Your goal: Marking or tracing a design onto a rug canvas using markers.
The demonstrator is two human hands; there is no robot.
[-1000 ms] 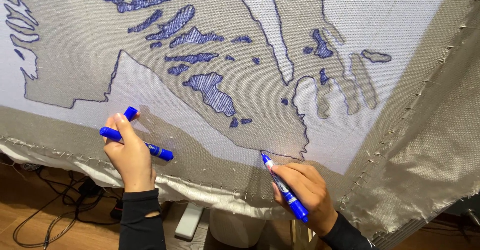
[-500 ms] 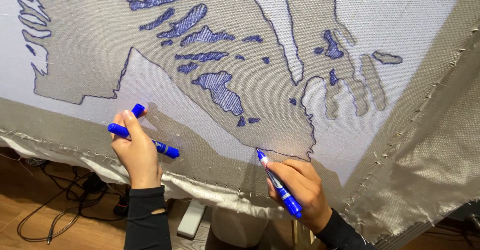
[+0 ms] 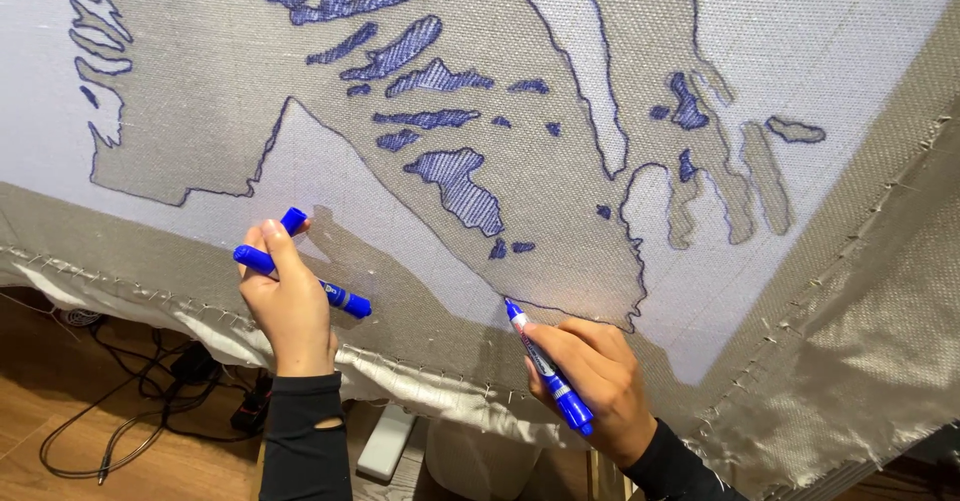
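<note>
Right hand [image 3: 590,376] grasping blue marker [image 3: 548,369], tip on stretched fabric [image 3: 560,231] outline, left hand [image 3: 290,301] clenched around second marker [image 3: 300,279] and cap [image 3: 293,220]

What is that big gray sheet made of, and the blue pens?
The sheet looks like coarse woven cloth: a visible weave grid, matte, with fraying edges. The pens, one in the right hand and one in the left, look like smooth, slightly glossy plastic.

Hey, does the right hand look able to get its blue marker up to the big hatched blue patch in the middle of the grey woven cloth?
Probably yes. The right hand holds the blue marker with its tip on the grey woven cloth, just below the hatched blue patch; nothing lies between them.
</note>
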